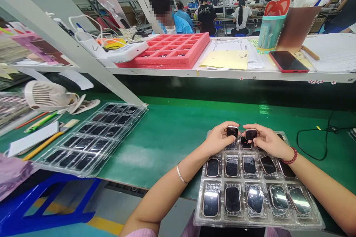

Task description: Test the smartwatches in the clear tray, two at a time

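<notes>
My left hand (221, 137) pinches a smartwatch case (232, 131) with a dark face and rounded corners. In my right hand (265, 140) is a second smartwatch case (251, 134), gripped between thumb and fingers. Both hands are close together above the far row of a clear plastic tray (264, 223). Dark-screened watch cases, such as one at the near left (210, 203), lie in the tray's pockets. One more watch case (246, 143) sits in a pocket just under my hands. The tray overhangs the table's near edge, above my lap.
Another clear tray (93, 170) of dark watch cases lies left on the green table (155, 137). Beyond it are a white fan (47, 95) and brushes. A black cable (311, 130) curls at right. The raised shelf holds a red foam tray (191, 53), papers, phone (289, 62) and cup (271, 33).
</notes>
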`<action>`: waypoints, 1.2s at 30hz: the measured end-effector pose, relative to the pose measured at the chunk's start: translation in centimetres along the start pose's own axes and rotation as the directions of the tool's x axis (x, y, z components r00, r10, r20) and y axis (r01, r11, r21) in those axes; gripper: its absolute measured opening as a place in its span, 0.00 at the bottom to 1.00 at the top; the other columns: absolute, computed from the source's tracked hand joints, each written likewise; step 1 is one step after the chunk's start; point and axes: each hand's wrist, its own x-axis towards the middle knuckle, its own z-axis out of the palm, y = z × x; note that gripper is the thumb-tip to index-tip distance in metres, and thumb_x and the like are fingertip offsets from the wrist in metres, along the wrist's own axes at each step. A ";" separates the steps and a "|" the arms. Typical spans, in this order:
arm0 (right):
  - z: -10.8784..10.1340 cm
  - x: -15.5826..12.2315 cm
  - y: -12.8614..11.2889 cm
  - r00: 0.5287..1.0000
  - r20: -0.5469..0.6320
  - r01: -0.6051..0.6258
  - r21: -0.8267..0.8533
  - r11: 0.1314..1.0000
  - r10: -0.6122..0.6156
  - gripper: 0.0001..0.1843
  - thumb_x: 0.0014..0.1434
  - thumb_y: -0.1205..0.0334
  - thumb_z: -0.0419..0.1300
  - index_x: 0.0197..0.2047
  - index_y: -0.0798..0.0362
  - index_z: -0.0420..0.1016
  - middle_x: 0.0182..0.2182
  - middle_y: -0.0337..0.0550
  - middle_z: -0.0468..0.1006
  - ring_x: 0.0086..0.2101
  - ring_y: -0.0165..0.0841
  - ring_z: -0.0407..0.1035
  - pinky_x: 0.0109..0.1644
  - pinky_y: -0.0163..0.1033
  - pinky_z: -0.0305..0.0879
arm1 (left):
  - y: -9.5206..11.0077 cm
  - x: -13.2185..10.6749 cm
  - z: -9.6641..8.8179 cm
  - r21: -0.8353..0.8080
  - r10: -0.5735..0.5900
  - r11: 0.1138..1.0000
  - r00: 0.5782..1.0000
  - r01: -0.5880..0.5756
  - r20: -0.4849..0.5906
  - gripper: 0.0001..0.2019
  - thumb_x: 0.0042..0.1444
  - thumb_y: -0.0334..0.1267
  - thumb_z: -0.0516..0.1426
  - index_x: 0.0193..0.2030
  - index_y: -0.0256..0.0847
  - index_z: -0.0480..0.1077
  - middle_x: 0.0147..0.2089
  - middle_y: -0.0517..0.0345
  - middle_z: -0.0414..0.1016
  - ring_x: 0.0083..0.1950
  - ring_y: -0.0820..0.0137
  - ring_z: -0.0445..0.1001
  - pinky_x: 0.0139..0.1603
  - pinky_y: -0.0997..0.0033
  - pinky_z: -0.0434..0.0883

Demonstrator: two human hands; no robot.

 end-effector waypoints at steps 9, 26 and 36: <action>0.1 0.0 0.1 1.000 0.004 0.000 0.048 0.999 0.000 0.27 0.56 0.70 0.56 0.58 0.47 0.63 0.49 0.47 0.75 0.44 0.35 0.73 0.50 0.46 0.70 | -0.3 0.1 0.0 -0.009 0.008 1.000 1.000 -0.008 0.013 0.22 0.49 0.28 0.59 0.52 0.37 0.65 0.41 0.53 0.75 0.41 0.70 0.73 0.45 0.68 0.67; -2.6 0.6 -0.2 0.957 0.103 -0.268 0.676 0.686 0.272 0.32 0.65 0.41 0.40 0.47 0.56 0.75 0.33 0.50 0.81 0.22 0.29 0.72 0.24 0.33 0.70 | -0.2 1.3 -2.0 -0.538 -0.249 0.798 0.961 0.272 0.116 0.28 0.62 0.56 0.46 0.49 0.30 0.70 0.44 0.40 0.79 0.35 0.67 0.79 0.25 0.78 0.70; -1.7 0.3 -0.4 0.983 0.016 -0.167 0.503 0.848 0.184 0.25 0.53 0.60 0.64 0.53 0.50 0.64 0.45 0.49 0.77 0.29 0.28 0.74 0.30 0.33 0.72 | 0.0 0.7 -1.2 -0.365 -0.165 0.913 0.983 0.181 0.074 0.29 0.48 0.36 0.65 0.57 0.36 0.63 0.45 0.45 0.77 0.33 0.72 0.77 0.26 0.79 0.65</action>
